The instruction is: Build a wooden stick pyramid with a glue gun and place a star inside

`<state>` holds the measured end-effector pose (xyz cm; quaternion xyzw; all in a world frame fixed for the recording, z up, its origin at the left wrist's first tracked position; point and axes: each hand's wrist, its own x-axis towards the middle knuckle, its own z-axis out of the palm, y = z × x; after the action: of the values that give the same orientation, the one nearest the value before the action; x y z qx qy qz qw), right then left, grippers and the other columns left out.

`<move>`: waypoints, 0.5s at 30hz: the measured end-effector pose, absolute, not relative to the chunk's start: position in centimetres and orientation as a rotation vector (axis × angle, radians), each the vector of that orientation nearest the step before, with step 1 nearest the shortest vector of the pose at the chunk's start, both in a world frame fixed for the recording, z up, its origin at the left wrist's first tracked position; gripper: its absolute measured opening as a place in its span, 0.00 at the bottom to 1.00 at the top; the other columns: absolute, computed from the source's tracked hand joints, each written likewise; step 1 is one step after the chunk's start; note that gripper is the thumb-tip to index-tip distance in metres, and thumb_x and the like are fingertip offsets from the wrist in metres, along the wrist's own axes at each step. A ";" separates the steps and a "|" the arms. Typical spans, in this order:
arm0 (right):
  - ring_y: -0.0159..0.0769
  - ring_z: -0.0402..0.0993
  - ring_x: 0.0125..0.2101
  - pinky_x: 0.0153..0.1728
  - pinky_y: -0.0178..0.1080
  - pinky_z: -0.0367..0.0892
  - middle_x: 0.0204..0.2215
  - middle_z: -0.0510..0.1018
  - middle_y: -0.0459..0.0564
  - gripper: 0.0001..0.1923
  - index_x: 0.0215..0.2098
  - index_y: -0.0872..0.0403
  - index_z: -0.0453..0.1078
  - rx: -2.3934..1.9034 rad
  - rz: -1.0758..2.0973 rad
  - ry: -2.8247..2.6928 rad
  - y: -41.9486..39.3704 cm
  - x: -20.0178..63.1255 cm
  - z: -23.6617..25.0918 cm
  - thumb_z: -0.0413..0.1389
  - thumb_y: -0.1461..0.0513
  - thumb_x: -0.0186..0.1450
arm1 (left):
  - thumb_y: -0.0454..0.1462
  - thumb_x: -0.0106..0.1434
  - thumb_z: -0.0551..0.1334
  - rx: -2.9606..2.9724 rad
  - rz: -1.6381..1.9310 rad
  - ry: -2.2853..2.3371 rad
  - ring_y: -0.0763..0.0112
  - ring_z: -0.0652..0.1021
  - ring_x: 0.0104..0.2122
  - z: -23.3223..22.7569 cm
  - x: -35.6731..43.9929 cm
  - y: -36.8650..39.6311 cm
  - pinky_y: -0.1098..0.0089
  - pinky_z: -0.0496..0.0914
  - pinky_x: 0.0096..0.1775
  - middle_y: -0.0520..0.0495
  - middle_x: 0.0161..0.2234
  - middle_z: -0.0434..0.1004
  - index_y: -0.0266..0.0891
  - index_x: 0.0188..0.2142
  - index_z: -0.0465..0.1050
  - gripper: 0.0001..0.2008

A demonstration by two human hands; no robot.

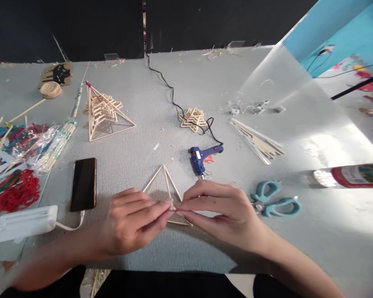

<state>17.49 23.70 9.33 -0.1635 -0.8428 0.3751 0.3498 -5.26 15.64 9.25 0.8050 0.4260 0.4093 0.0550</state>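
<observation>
My left hand [133, 219] and my right hand [220, 211] meet fingertip to fingertip at the near corner of a small stick frame [165, 182], a pyramid of thin wooden sticks standing on the grey table [161, 103]. Both hands pinch the joint where the sticks come together. A blue hot glue gun [202, 156] lies just beyond my right hand, its black cord running to the back. Teal scissors [275, 199] lie right of my right hand.
A black phone [83, 184] and a white power bank [25, 223] sit at the left. A finished stick pyramid [104, 111] and a small stick star [193, 119] stand farther back. Bundled sticks [54, 147], red cord [18, 192], a bottle [351, 176].
</observation>
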 end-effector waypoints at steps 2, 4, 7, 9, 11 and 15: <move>0.30 0.80 0.33 0.33 0.32 0.76 0.35 0.81 0.50 0.04 0.41 0.55 0.82 -0.451 0.992 -2.183 23.5 17.2 9.5 0.64 0.67 0.69 | 0.29 0.68 0.68 2.464 1.266 1.306 0.74 0.83 0.29 9.2 -5.1 15.4 0.70 0.76 0.32 0.50 0.32 0.85 0.30 0.47 0.79 0.08; 0.29 0.80 0.33 0.33 0.32 0.77 0.34 0.81 0.50 0.04 0.41 0.55 0.82 -0.459 1.015 -2.176 23.5 17.0 9.7 0.64 0.67 0.69 | 0.29 0.67 0.68 2.485 1.266 1.314 0.73 0.83 0.30 9.1 -5.0 15.3 0.70 0.77 0.32 0.49 0.32 0.85 0.30 0.47 0.79 0.09; 0.28 0.79 0.32 0.32 0.31 0.75 0.34 0.81 0.51 0.05 0.41 0.57 0.82 -0.455 1.025 -2.165 23.4 17.0 9.8 0.63 0.69 0.69 | 0.28 0.67 0.67 2.524 1.267 1.312 0.72 0.84 0.30 9.1 -4.8 15.2 0.69 0.77 0.32 0.48 0.32 0.85 0.28 0.47 0.79 0.09; 0.29 0.79 0.31 0.32 0.31 0.75 0.34 0.81 0.51 0.06 0.41 0.57 0.82 -0.447 1.010 -2.162 23.3 17.0 9.8 0.63 0.70 0.69 | 0.27 0.67 0.66 2.547 1.278 1.301 0.72 0.83 0.29 9.2 -4.7 15.2 0.69 0.76 0.31 0.48 0.33 0.85 0.27 0.47 0.79 0.10; 0.29 0.79 0.31 0.31 0.31 0.75 0.34 0.81 0.50 0.06 0.41 0.57 0.82 -0.444 0.991 -2.167 23.2 17.1 9.8 0.62 0.70 0.69 | 0.26 0.66 0.66 2.573 1.286 1.308 0.72 0.83 0.29 9.1 -4.6 15.2 0.69 0.76 0.31 0.49 0.33 0.85 0.27 0.47 0.78 0.10; 0.29 0.78 0.30 0.30 0.32 0.75 0.34 0.80 0.50 0.08 0.42 0.55 0.81 -0.450 0.953 -2.191 22.9 17.1 9.9 0.61 0.69 0.69 | 0.26 0.65 0.67 2.602 1.314 1.320 0.72 0.84 0.29 9.0 -4.4 15.2 0.70 0.76 0.30 0.49 0.32 0.85 0.28 0.48 0.78 0.11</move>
<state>17.11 22.91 9.87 -0.1737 -0.8449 0.3676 0.3476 -4.36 15.20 8.97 0.8128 0.4125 0.4104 -0.0292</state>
